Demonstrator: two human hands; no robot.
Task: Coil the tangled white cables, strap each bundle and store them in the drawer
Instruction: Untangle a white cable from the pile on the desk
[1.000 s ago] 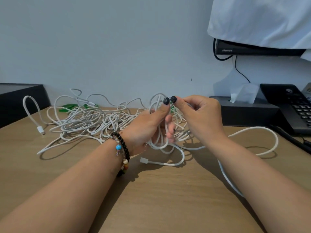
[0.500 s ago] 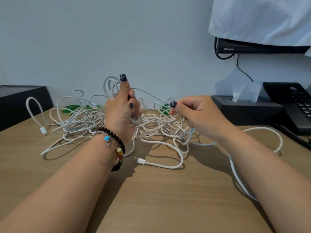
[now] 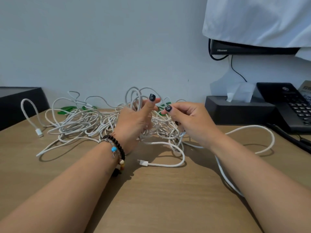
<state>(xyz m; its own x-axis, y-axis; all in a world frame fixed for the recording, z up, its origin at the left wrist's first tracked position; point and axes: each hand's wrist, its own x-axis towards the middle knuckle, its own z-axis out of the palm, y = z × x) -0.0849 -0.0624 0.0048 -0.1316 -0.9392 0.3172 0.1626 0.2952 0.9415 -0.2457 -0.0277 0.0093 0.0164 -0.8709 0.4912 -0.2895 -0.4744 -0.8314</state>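
Note:
A tangle of white cables [image 3: 80, 122] sprawls across the back of the wooden desk [image 3: 151, 199]. My left hand [image 3: 134, 121], with a bead bracelet at the wrist, grips several raised loops of cable in the middle of the pile, thumb up. My right hand [image 3: 186, 120] is close beside it, fingers curled and pinching a strand of the same tangle. One cable end with a connector [image 3: 143, 163] lies in front of the hands. A long loop [image 3: 252, 132] trails off to the right. Green straps [image 3: 67, 108] lie behind the pile near the wall.
A black box [image 3: 18, 105] stands at the back left. At the back right are a black tissue box [image 3: 239, 110] and a black desk phone [image 3: 289, 106] with its cord. A cloth-draped monitor [image 3: 252, 47] hangs above them.
My left hand, which had lifted loops up and to the left, has come back down and right, close to my right hand. The right hand has barely moved.

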